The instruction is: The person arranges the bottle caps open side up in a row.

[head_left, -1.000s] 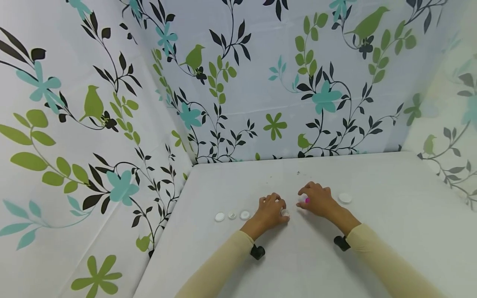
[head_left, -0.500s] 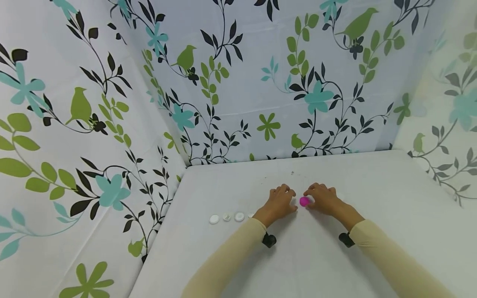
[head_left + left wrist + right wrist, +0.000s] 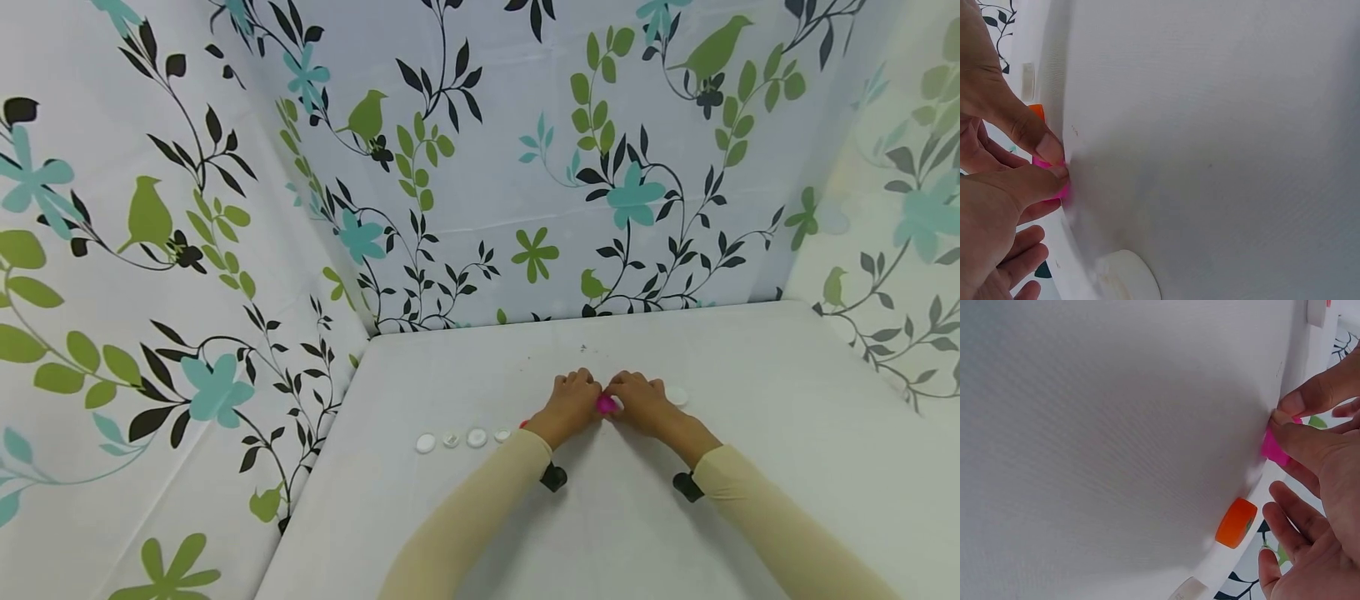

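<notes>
In the head view both hands meet over the white table (image 3: 675, 500) at a small, bright pink round piece (image 3: 606, 404). My left hand (image 3: 570, 407) pinches it from the left, thumb against it, and my right hand (image 3: 639, 402) pinches it from the right. Both wrist views show the two thumbs side by side over the pink piece (image 3: 1275, 449), which is partly hidden by fingers. An orange round piece (image 3: 1236, 523) stands beside the hands in the right wrist view; just a bit of it shows past the left wrist in the head view.
Several small white round pieces stand in a row to the left, among them a disc (image 3: 425, 442) and a ring-like one (image 3: 477, 437). Another white disc (image 3: 676, 395) lies just right of the right hand. A patterned curtain (image 3: 450, 167) rises behind the table.
My left hand has let go of a small round piece, moved right and taken hold of the pink piece with the right hand. The head view has shifted slightly.
</notes>
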Tool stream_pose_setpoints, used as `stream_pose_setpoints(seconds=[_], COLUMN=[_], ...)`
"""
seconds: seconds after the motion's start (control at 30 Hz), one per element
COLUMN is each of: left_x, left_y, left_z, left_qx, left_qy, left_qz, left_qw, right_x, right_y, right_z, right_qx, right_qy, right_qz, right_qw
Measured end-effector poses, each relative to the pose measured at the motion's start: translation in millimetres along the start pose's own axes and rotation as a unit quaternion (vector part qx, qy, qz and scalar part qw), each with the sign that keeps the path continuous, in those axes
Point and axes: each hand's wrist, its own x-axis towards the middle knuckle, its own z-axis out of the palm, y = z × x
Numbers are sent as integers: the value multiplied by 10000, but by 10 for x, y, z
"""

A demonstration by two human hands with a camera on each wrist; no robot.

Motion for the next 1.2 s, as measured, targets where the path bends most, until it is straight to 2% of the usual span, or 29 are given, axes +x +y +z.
stream_pose_setpoints(seconds=[0.27,0.47,0.7,0.87,1.0,1.2], left_x=[-53,-105,-224,-316,-398,-496], left_y=[-17,-93,-198,-271,-316,-371], left_z=[0,49,0,-2,30,66], left_qx=[-159,-669,-1355,-1638,-1703,-1289], left_qy=[115,97,446,738,907,946], left_qz=[-5,-188,-134,-100,16,185], left_qw=[9998,9975,9897,9837,9812,9870], right_x=[-10,-12,1,-15,-32,-81], right_y=[-15,-17,-91,-184,-232,-238], right_z=[-10,-53,-115,-118,-90,-27], right_qx=[-11,61,605,1072,1210,1251], right_qy=[33,69,125,17,-114,-94], right_qz=[-50,-141,-111,-23,9,-73], right_qw=[10000,9999,9980,9942,9926,9921])
